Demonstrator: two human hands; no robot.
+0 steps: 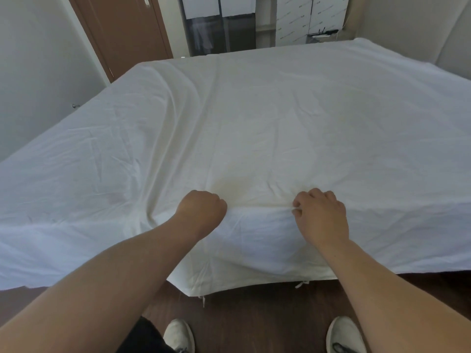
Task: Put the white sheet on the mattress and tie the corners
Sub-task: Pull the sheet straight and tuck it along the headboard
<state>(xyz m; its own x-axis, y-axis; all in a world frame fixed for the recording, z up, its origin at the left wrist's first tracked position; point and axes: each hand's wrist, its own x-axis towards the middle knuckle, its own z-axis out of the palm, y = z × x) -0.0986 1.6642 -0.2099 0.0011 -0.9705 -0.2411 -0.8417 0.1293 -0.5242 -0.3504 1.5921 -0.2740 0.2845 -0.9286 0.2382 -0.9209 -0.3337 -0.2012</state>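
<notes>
Two shoes [179, 335] (white); two hands, left hand [202, 208], right hand [320, 215], fingers grasping one white sheet [254, 123].

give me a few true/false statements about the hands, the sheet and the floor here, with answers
1. Both hands grip the white sheet at the near corner of the bed. True: left hand, right hand.
2. The sheet is folded in a pile. False: it is spread over the bed.
3. Small ties hang at the sheet's lower edge. True.
4. The person is barefoot. False: white shoes show on the dark floor.
</notes>
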